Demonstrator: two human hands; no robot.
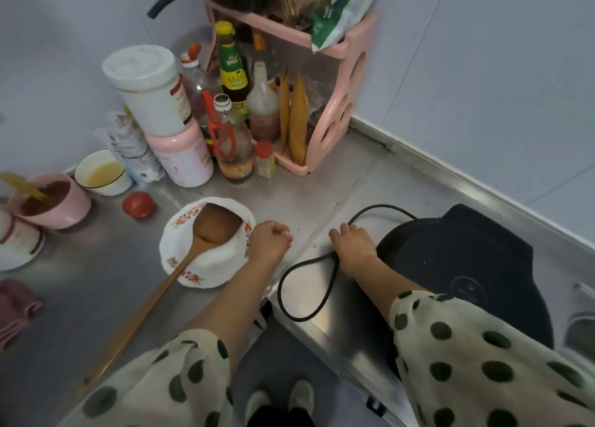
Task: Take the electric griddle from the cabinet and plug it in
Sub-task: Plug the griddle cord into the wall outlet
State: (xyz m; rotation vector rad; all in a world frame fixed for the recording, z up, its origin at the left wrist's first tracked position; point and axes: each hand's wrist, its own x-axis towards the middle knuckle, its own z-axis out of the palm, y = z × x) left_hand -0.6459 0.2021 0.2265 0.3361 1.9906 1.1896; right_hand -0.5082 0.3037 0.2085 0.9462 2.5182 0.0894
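The black round electric griddle [467,259] sits on the steel counter [322,185] at the right, partly hidden by my right sleeve. Its black power cord [289,275] loops across the counter in front of it and over the counter edge. My right hand [352,246] rests on the cord just left of the griddle, fingers curled over it. My left hand [269,241] is a closed fist next to the white plate; whether it holds anything I cannot tell. No plug or socket is visible.
A flowered white plate [180,265] with a wooden spatula [180,265] lies left of my left hand. Behind stand a tomato [137,203], bowls, jars, sauce bottles [233,143] and a pink rack [335,104] in the corner. Tiled walls bound the counter.
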